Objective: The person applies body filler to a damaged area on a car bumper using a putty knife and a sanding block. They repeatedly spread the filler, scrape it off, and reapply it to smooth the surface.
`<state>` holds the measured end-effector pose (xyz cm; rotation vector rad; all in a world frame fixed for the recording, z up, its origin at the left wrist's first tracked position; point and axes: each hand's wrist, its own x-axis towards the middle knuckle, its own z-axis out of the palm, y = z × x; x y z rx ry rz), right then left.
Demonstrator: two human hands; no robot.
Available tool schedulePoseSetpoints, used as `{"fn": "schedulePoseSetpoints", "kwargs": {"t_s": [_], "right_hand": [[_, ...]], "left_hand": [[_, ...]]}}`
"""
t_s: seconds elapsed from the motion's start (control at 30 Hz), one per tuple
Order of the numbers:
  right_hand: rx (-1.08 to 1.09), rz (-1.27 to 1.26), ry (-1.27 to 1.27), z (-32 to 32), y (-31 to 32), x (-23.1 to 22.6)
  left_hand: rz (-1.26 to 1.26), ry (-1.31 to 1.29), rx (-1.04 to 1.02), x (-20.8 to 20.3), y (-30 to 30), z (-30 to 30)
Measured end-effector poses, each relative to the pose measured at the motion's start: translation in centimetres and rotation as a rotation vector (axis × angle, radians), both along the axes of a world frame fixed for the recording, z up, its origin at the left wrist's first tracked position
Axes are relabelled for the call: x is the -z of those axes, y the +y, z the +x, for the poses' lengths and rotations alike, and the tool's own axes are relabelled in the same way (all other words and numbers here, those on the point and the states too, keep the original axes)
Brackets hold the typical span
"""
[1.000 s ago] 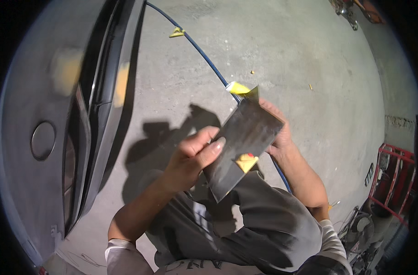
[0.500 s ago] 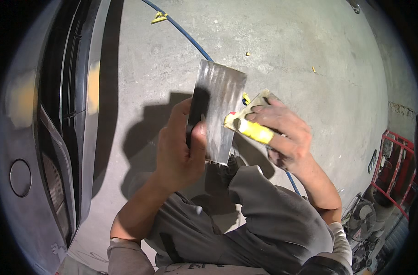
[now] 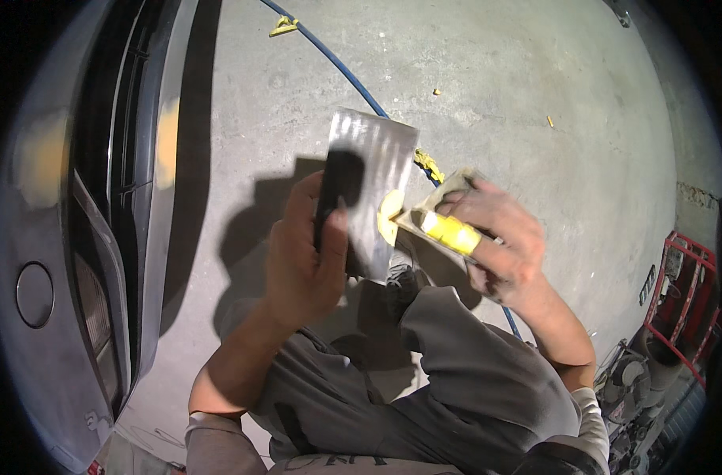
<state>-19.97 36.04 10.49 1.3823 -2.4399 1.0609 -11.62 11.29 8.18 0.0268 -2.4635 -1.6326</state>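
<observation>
My left hand [image 3: 301, 253] grips a flat rectangular metal plate [image 3: 369, 178] by its left side, thumb lying on the face. A streaky grey film covers that face. At the plate's right edge sits a dab of yellow putty [image 3: 389, 214]. My right hand [image 3: 503, 245] is closed on a putty spreader [image 3: 436, 245], its near corner touching or almost touching the dab. A bright yellow band [image 3: 452, 232] shows by my index finger; whether it is wrapped on the finger or on the spreader, I cannot tell. Motion blurs the right fingers.
A grey car body [image 3: 52, 261] with yellowish filler patches [image 3: 44, 161] stands at the left. A blue hose [image 3: 337, 67] with yellow ties crosses the concrete floor [image 3: 487, 63]. On the right are a red metal frame [image 3: 678, 285] and piled equipment [image 3: 630, 380].
The putty, with a red spot, was on the spreader's corner; now yellow putty lies on the plate's right edge. The plate has shifted slightly left.
</observation>
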Motion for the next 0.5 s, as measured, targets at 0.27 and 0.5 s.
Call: {"fn": "schedulePoseSetpoints", "kwargs": {"t_s": [0.27,0.5], "right_hand": [[-0.107,0.087,-0.001,0.15,0.07,0.32],[-0.067,0.112,-0.015,0.31,0.05,0.16]], "left_hand": [[-0.004,-0.121,-0.022,-0.69,0.20,0.18],[0.146,-0.130,-0.119,-0.54,0.44,-0.12]]}}
